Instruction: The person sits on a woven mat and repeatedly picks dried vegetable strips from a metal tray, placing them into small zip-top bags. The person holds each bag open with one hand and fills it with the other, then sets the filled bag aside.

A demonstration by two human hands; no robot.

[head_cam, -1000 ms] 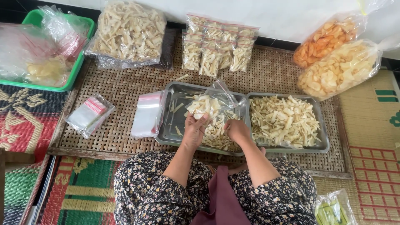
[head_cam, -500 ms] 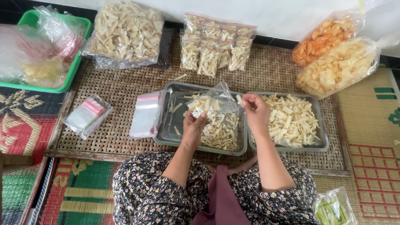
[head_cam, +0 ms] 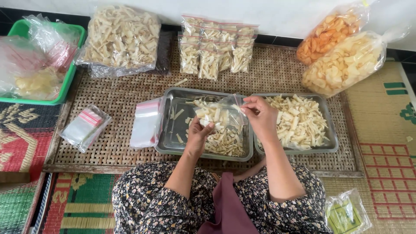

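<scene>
My left hand (head_cam: pixel 198 132) grips a small clear plastic bag (head_cam: pixel 219 113) filled with pale snack sticks, held above the left metal tray (head_cam: pixel 173 143). My right hand (head_cam: pixel 260 115) pinches the bag's upper right corner at its mouth. More loose sticks lie in the left tray under the bag. The right metal tray (head_cam: pixel 326 147) beside it holds a heap of the same sticks (head_cam: pixel 299 121). Both trays rest on a woven board (head_cam: pixel 117 108) in front of my lap.
Several filled small bags (head_cam: pixel 214 47) stand at the back, with a large bag of sticks (head_cam: pixel 119 39) to their left. Two big bags of chips (head_cam: pixel 342 56) lie far right. Stacks of empty bags (head_cam: pixel 147 123) (head_cam: pixel 84 126) lie left; a green basket (head_cam: pixel 67 76) sits far left.
My right hand rose from the left tray to the bag's mouth and now pinches its top right corner. The bag is lifted higher and turned upright in my left hand.
</scene>
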